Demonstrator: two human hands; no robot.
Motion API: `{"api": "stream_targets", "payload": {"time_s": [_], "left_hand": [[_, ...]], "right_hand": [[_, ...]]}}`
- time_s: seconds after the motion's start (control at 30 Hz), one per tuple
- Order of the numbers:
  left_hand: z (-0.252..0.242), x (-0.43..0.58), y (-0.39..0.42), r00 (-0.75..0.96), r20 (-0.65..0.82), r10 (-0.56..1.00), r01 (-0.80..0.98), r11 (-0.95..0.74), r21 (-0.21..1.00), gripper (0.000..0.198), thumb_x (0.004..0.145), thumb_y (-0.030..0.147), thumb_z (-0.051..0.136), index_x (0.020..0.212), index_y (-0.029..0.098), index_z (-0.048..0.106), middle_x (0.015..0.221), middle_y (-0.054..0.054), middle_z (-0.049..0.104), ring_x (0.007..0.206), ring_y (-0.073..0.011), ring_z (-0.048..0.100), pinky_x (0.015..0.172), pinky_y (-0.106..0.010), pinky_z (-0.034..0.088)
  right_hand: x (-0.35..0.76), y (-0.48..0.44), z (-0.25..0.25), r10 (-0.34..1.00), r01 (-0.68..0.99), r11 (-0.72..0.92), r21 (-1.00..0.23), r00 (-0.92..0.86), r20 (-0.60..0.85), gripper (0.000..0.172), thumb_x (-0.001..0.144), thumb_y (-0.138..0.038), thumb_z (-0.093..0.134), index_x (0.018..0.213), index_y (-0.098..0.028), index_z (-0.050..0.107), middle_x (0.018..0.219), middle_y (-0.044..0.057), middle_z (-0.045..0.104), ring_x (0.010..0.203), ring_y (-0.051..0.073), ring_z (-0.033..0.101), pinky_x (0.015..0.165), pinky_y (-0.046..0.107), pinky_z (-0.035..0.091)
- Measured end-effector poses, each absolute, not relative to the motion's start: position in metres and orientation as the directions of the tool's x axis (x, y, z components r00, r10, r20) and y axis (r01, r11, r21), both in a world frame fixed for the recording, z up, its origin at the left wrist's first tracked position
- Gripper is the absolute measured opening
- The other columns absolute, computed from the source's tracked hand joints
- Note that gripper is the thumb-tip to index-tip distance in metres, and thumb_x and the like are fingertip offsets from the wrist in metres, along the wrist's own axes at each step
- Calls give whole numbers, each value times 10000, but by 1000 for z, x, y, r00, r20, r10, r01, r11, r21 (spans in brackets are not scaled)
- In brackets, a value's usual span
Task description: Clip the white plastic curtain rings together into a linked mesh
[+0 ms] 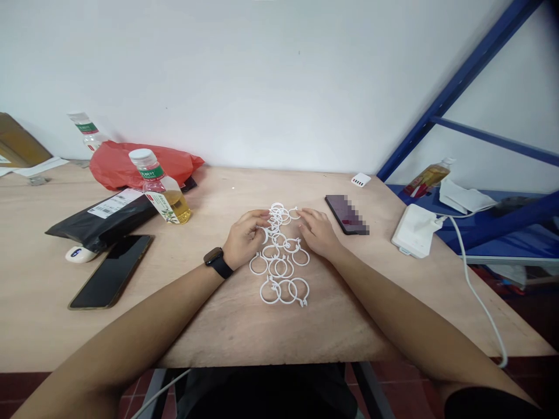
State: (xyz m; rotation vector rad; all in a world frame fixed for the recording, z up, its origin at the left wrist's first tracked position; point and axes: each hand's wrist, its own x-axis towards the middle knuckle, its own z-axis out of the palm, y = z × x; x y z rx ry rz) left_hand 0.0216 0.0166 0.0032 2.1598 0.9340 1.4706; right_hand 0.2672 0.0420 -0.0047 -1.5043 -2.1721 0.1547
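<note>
Since the white rings [283, 259] lie strung near to far on the table [218, 334], seemingly for easy reach, your left hand [243, 240] curls left of their far end, any grip unclear, your right hand [321, 234] loosely open opposite.

Workroom, perhaps: wooden table [279, 337], blue metal frame [456, 87], red floor tiles [21, 384].

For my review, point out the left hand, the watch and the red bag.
Left hand [243, 239]: head view, back of the hand.
Watch [213, 255]: head view, its dark face.
Red bag [115, 164]: head view, its side left of the bottle [172, 201].
</note>
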Motion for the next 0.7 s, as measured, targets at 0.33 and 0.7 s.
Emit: {"api": "stream_targets", "payload": {"time_s": [0.33,0.7], "left_hand": [[4,19,13,137,638,758,363,-638,680,205,851,65,471,915,177,631,1157,-83,696,1086,-181,662,934,-375,551],[-5,19,18,184,540,821,279,-571,772,291,938,310,555,1182,191,661,914,-48,748,774,-142,698,771,-276,580]], "right_hand": [[269,39,-1,942,925,274,-263,-204,265,321,959,-405,459,1000,-214,714,1264,91,630,1213,272,519,1062,430,359],[277,45,-7,937,915,289,-281,-211,278,297,926,-325,520,1160,-251,688,1229,79,650,1154,276,543,1022,426,381]]}}
